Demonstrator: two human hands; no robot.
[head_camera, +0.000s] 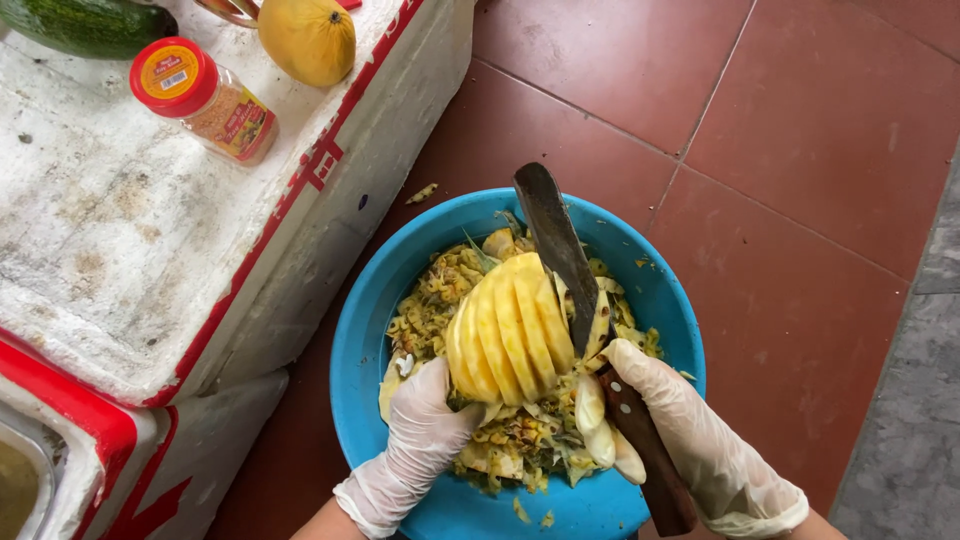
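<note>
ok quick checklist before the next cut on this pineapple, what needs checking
1. Left hand steadying the pineapple from below: ok.
2. Right hand grip closed on the knife handle: ok.
3. Blade laid against the fruit's right side, in a groove: ok.
4. Left fingers out of the blade's path: ok, they sit on the far side.
5. Blue basin under the fruit to catch peelings: ok.
6. Blade sharpness: cannot tell.
</note>
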